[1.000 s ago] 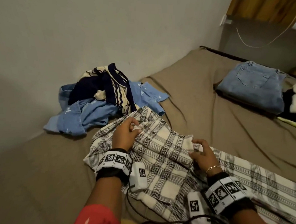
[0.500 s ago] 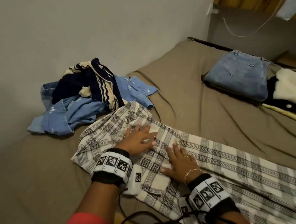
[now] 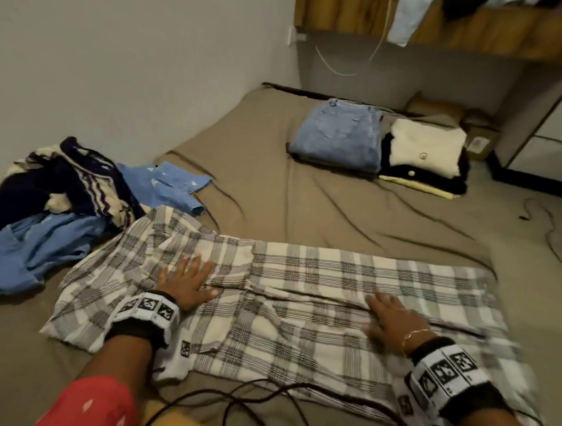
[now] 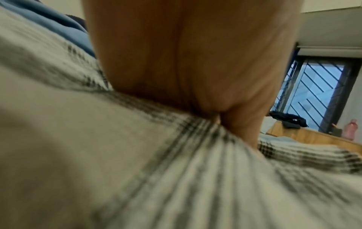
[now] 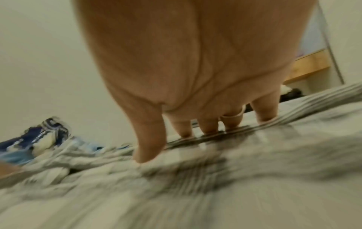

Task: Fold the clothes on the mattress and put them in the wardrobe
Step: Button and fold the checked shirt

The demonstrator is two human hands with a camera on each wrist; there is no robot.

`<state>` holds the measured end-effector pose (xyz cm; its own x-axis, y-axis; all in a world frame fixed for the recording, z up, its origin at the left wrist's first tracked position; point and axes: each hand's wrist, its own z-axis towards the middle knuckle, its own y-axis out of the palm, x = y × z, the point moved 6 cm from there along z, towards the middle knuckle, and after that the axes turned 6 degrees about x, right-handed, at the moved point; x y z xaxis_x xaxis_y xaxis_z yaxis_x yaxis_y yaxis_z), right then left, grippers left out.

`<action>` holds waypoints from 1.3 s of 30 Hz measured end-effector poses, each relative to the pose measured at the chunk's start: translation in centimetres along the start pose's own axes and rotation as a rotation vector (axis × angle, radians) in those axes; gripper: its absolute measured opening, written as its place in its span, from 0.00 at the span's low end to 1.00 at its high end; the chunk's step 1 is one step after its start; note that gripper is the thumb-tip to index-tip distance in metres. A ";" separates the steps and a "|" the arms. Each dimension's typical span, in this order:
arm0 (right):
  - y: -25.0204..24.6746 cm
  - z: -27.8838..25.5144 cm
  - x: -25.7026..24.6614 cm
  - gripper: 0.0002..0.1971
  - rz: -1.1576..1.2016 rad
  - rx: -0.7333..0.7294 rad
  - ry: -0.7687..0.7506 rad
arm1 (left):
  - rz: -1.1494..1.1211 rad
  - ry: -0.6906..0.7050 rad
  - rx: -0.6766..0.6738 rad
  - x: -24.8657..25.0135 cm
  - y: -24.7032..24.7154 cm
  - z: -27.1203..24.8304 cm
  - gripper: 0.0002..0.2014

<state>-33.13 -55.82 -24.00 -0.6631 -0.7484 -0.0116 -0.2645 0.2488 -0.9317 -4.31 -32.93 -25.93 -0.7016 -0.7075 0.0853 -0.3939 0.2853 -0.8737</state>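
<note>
Nearest the camera, black cables [image 3: 262, 389] trail across the mattress [image 3: 258, 185] below the plaid garment [image 3: 334, 282], which lies spread lengthwise on the brown sheet. Left hand [image 3: 186, 281] lies flat on the rumpled left end of the plaid, fingers straight and spread, grasping nothing; the left wrist view shows the palm pressed into the cloth. Right hand [image 3: 388, 318] is also released and flat — fingers [image 5: 209, 125] extended, tips on the fabric along a long crease, somewhat blurred. Step in hand, by judgement: smoothing the plaid garment ahead of a fold; no fold across its length is made yet. Next move likely calls for pinching one end and carrying it over the other with edges matched — the bunched left end may need flattening first. Further left, an unfolded heap [image 3: 60, 199] of blue and navy clothes waits, touching the plaid's corner. Far end: folded jeans [image 3: 337, 137] beside a cream-and-black stack [image 3: 425, 152], none in the wardrobe [image 3: 557, 131] yet, which appears to stand at far right.
</note>
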 end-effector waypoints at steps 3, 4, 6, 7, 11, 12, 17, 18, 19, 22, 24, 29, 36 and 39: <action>-0.8 -2.0 6.5 0.24 0.053 0.070 0.129 | 0.135 -0.037 0.095 1.9 -2.2 -0.1 0.33; -0.8 -2.7 8.4 0.22 0.057 0.092 0.160 | 0.189 0.008 0.179 4.0 -3.2 -0.4 0.28; -0.7 -3.4 10.7 0.18 0.027 0.123 0.196 | 0.166 0.200 0.326 9.4 -4.6 -1.2 0.24; -0.7 -3.7 11.2 0.16 0.007 0.115 0.196 | 0.124 0.321 0.336 12.5 -4.5 -1.9 0.26; -0.6 -4.1 12.9 0.08 0.121 0.042 0.121 | 0.195 0.578 0.272 20.4 -1.4 -2.9 0.24; -0.8 -4.7 13.8 0.07 0.176 0.026 0.107 | 0.199 0.547 0.258 20.9 -0.8 -2.7 0.22; -1.8 -8.0 18.6 0.05 0.217 0.180 0.118 | 0.232 0.594 0.447 25.3 -1.0 -3.3 0.17; -1.5 -8.3 19.0 0.08 0.198 0.181 0.120 | 0.251 0.649 0.474 26.7 -1.0 -3.7 0.16; -1.1 -8.4 19.2 0.10 0.193 0.182 0.108 | 0.277 0.685 0.473 28.0 -0.8 -4.0 0.15; -0.4 -8.0 19.4 0.07 0.236 0.210 0.097 | 0.300 0.603 0.320 29.1 0.4 -3.8 0.18; 0.1 -7.5 19.3 0.14 0.257 0.235 0.106 | 0.280 0.522 0.237 28.4 1.0 -3.5 0.20; 0.0 -7.0 19.0 0.15 0.382 0.333 0.080 | 0.223 0.491 0.110 27.2 1.5 -3.8 0.12; -2.3 -6.3 20.4 0.17 0.509 0.445 0.063 | 0.054 0.570 0.379 27.8 -2.9 -4.1 0.09; -3.1 -5.5 21.0 0.14 0.513 0.520 0.086 | 0.042 0.550 0.493 27.7 -3.6 -3.4 0.11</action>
<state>-50.10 -68.93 -19.35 -0.6723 -0.5599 -0.4843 0.4465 0.2151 -0.8685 -24.32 -51.36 -18.83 -0.9576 -0.2387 0.1611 -0.1381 -0.1104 -0.9842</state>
